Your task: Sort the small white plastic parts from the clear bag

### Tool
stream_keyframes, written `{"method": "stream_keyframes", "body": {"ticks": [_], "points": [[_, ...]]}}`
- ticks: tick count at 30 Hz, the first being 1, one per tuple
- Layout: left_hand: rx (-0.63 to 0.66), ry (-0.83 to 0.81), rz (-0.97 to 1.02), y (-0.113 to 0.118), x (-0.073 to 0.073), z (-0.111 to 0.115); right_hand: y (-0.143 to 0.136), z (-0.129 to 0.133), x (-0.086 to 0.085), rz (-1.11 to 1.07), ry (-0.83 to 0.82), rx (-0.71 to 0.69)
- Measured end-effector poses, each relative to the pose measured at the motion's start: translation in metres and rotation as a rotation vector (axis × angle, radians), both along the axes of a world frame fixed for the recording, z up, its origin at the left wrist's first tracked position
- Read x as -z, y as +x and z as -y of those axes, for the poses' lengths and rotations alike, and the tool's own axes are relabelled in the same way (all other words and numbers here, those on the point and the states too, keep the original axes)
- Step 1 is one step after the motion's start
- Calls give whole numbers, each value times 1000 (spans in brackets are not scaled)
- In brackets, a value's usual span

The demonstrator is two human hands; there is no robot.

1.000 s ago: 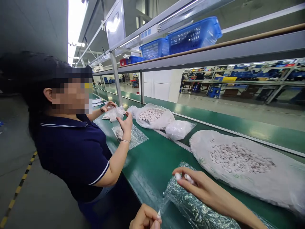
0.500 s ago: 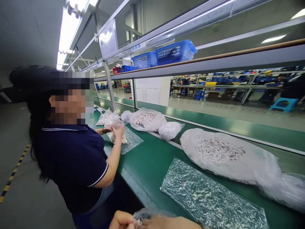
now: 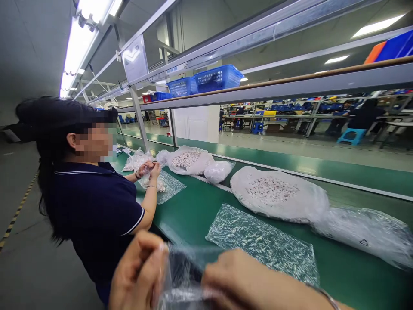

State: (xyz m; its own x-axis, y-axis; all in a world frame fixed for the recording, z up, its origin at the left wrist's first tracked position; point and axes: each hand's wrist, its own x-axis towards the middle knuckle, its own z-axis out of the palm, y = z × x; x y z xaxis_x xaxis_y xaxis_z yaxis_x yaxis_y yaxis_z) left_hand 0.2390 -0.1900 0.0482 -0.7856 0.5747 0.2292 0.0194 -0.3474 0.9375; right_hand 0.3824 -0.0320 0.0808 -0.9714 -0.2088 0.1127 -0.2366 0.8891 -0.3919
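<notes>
Presently listed, at the near edge of the green bench (image 3: pixel 200 211):

Item 1. Small clear plastic bag (image 3: pixel 180 275), held up close to the camera and blurred. It is pinched at its left side by the left hand (image 3: pixel 138 275), whose fingers are closed on the film, and at its right side by the right hand (image 3: pixel 238 280), likewise closed on the film. A thin bangle (image 3: pixel 329 297) is seen on the right wrist. The contents of the bag cannot be made out.

Item 2. Flat sheet of bubble wrap (image 3: pixel 261 241), laid on the bench just beyond the hands, toward the near edge.

Item 3. Large white bag (image 3: pixel 277 193) lying open, with a heap of small pale parts shown in it; placed behind the bubble wrap, toward the middle of the bench. A clear bag (image 3: pixel 368 232) is laid just beside it, toward the right edge.

Item 4. A co-worker (image 3: pixel 93 202) in a dark polo shirt is stationed at the near edge further left. Both of that person's hands (image 3: pixel 150 170) are raised together over a second bubble sheet (image 3: pixel 167 189). More white bags (image 3: pixel 190 160) of parts are kept beyond them.

Item 5. Blue baskets (image 3: pixel 216 78) are stored on the shelf above the far edge.
</notes>
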Motion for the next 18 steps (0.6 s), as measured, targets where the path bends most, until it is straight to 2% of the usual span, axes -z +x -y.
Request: {"method": "stream_keyframes", "body": {"ticks": [1, 4, 6, 8, 11, 13, 16, 18], "points": [[70, 90, -62, -4, -18, -7, 3, -4, -10, -68, -11, 57], [235, 220, -157, -15, -67, -35, 13, -22, -35, -281, -8, 192], [309, 249, -185, -18, -89, -55, 22, -35, -45, -431, 89, 266], [370, 243, -217, -16, -102, -73, 35, -47, -50, -561, 239, 342], [466, 173, -292, -6, -107, -89, 57, -61, -48, -657, 405, 438], [483, 108, -373, 3, -106, -88, 69, -68, -40, -659, 434, 477], [499, 23, -452, 16, -99, -67, 80, -75, -19, -567, 406, 477], [542, 14, -441, 23, -87, -44, 83, -78, -5, -468, 375, 444]]}}
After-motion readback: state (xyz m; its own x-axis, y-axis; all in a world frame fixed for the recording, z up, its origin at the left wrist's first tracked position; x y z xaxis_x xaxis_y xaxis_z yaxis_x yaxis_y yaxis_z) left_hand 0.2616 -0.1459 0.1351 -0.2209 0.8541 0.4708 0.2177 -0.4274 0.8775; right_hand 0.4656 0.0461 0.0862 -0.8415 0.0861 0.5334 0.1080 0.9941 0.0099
